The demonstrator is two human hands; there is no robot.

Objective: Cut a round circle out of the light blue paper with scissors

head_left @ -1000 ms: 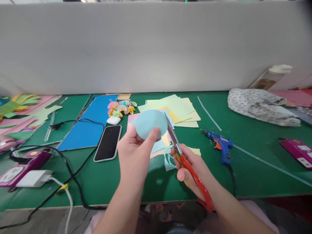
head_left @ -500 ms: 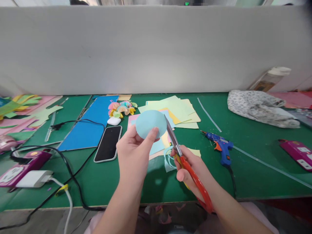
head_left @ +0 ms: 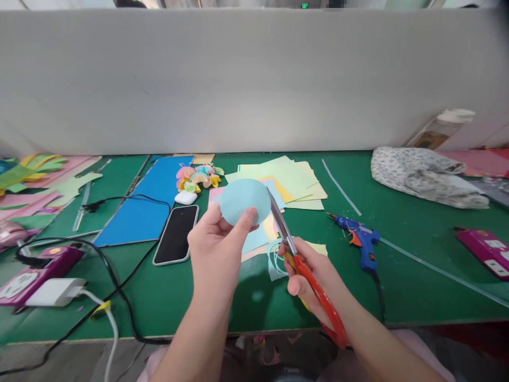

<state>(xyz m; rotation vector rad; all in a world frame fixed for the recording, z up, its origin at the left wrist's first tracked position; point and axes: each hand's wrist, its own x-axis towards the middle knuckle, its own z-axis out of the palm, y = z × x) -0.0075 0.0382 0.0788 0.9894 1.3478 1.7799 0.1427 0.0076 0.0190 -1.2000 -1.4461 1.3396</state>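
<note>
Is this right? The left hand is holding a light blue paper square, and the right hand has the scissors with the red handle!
Not quite: the light blue paper is round, not square, as the head view shows. The left hand is indeed holding it, and the right hand does have the red-handled scissors.
</note>
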